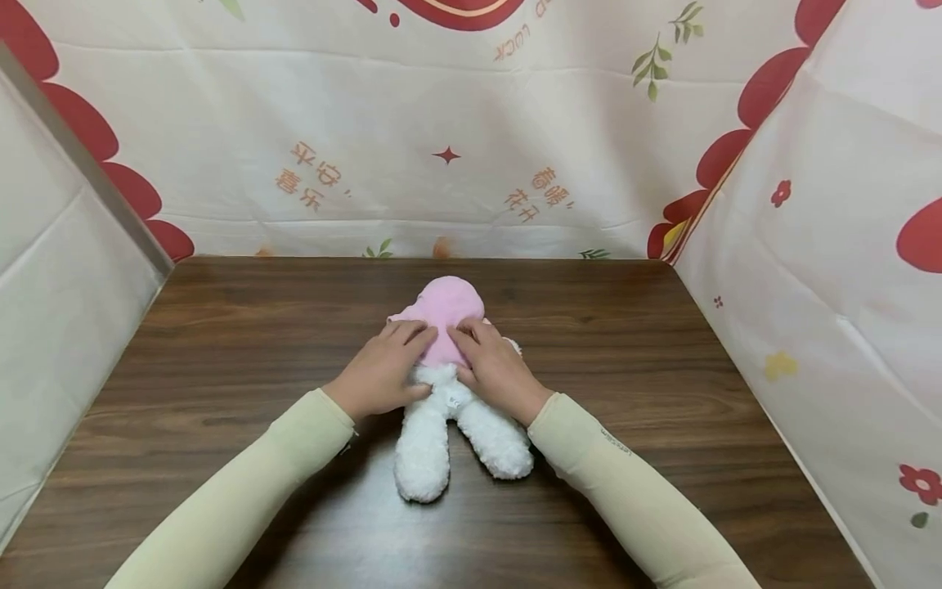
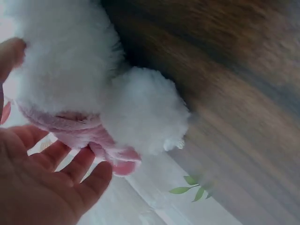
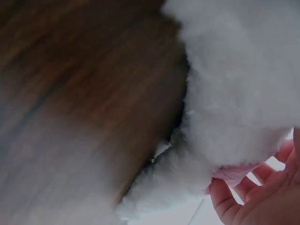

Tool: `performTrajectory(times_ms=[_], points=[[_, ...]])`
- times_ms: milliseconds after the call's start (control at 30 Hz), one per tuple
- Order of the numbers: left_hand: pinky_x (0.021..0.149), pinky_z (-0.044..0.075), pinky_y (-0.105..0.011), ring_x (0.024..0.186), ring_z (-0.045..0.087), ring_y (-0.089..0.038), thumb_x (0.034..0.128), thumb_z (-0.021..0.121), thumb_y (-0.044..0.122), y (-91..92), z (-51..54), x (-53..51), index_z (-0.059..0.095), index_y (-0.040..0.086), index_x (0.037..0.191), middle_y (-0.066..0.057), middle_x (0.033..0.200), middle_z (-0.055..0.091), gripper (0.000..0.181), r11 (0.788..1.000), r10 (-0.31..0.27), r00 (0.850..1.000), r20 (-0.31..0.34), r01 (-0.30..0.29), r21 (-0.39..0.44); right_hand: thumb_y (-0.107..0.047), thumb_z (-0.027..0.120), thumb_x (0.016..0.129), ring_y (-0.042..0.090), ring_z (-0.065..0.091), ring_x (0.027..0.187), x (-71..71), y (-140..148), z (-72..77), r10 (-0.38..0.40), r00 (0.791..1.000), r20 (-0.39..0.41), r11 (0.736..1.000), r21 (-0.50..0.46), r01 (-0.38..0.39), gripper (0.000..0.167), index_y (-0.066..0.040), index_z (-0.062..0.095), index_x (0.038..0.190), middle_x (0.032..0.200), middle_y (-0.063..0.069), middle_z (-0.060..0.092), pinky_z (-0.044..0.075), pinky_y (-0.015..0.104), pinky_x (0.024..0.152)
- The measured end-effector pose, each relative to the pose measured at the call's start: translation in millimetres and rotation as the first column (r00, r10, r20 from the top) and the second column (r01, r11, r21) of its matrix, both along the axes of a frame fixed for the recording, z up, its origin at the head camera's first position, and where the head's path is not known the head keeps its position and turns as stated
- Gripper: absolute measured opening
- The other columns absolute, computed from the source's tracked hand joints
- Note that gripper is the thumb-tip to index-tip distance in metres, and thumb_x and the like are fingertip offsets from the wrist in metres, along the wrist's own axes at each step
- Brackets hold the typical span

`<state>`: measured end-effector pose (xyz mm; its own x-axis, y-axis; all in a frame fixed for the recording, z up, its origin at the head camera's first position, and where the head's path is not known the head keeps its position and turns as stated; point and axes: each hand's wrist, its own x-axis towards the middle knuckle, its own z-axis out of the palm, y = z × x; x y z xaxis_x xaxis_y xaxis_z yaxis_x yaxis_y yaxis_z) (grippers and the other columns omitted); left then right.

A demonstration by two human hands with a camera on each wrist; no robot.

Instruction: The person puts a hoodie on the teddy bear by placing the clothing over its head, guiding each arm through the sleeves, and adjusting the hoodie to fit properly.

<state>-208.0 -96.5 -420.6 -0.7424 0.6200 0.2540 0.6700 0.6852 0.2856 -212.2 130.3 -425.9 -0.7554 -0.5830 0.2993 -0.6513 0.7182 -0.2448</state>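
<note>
A white fluffy plush toy [image 1: 423, 458] lies on the table with its two legs toward me. Pink fabric [image 1: 445, 303], like a small garment, covers its upper part; no face shows. My left hand [image 1: 383, 368] rests on the left side of the fabric, fingertips touching it and thumb apart, lower down by the white fur. From the right, my right hand [image 1: 504, 368] lays its bent fingers on the fabric, thumb near its lower edge. In the left wrist view, a rounded white limb [image 2: 145, 110] sticks out beside the pink cloth [image 2: 124, 166].
The dark wooden table [image 1: 625, 343] extends around the toy on all sides. A white printed curtain [image 1: 441, 106] hangs behind its far edge. More white fabric [image 1: 832, 245] closes off the right side, with a white panel [image 1: 66, 229] on the left.
</note>
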Motion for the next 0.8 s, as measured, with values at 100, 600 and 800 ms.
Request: performTrajectory(times_ms=[100, 600, 800], points=[[0.101, 0.042, -0.046, 0.119, 0.051, -0.033, 0.0745, 0.084, 0.036, 1.2, -2.3, -2.8, 0.046, -0.006, 0.143, -0.018, 0.126, 0.058, 0.089, 0.999, 0.031, 0.999, -0.039, -0.031, -0.013, -0.009, 0.070, 0.087, 0.030, 0.053, 0.115, -1.5, -0.2, 1.6, 0.005, 1.000, -0.009, 1.000, 0.008, -0.005, 0.042, -0.002, 0.062, 0.128, 0.124, 0.012, 0.058, 0.047, 0.046, 0.093], [0.078, 0.047, -0.044, 0.096, 0.050, -0.029, 0.0717, 0.085, 0.037, 3.8, -8.9, -0.1, 0.067, 0.006, 0.108, -0.009, 0.104, 0.057, 0.052, 0.995, 0.104, 0.981, -0.164, -0.103, 0.018, -0.004, 0.068, 0.088, 0.030, 0.052, 0.095, -3.4, -3.6, 2.3, 0.022, 0.997, -0.075, 0.999, 0.028, -0.020, 0.015, -0.005, 0.058, 0.100, 0.098, 0.007, 0.058, 0.046, 0.040, 0.082], [0.105, 0.039, -0.050, 0.133, 0.041, -0.039, 0.0801, 0.080, 0.043, -6.0, -9.5, 1.0, 0.053, 0.001, 0.139, -0.021, 0.147, 0.042, 0.077, 0.995, 0.085, 0.996, -0.002, -0.084, 0.049, -0.004, 0.066, 0.088, 0.029, 0.054, 0.097, -2.6, -1.4, 0.4, 0.030, 0.998, -0.059, 1.000, -0.002, -0.030, 0.019, -0.002, 0.060, 0.106, 0.100, 0.009, 0.059, 0.045, 0.040, 0.088]])
